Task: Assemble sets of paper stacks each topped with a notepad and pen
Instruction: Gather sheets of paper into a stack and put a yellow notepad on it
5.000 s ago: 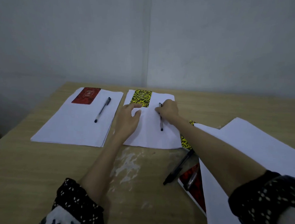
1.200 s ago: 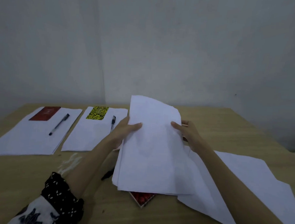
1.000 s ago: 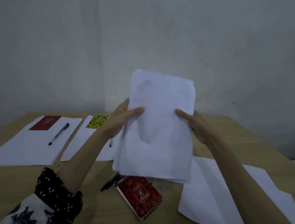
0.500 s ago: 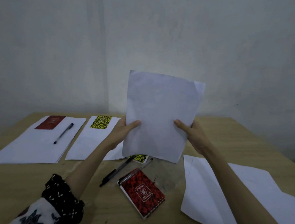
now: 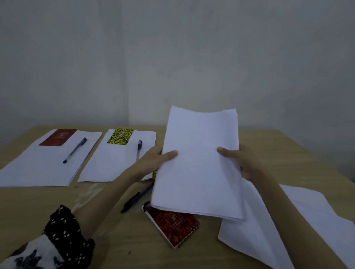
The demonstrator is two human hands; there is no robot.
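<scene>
I hold a stack of white paper (image 5: 197, 165) by its two long edges, my left hand (image 5: 155, 159) on the left edge and my right hand (image 5: 240, 161) on the right. The stack slopes down toward the table, over a red spiral notepad (image 5: 174, 223) and a black pen (image 5: 137, 197). On the left lies a paper stack (image 5: 38, 169) with a red notepad (image 5: 58, 137) and a pen (image 5: 75, 150) on it. Beside that lies another paper stack (image 5: 114, 164) bearing a yellow patterned notepad (image 5: 120, 136) and a pen (image 5: 139, 149).
Loose white sheets (image 5: 290, 230) spread over the right side of the wooden table (image 5: 26, 219). A plain grey wall stands right behind the table's far edge. A sliver of another yellow patterned notepad (image 5: 154, 173) shows under the held stack.
Five seconds ago my hands rested on the second set. They then lifted a paper stack upright off the red spiral notepad, and now it tilts back down toward the table.
</scene>
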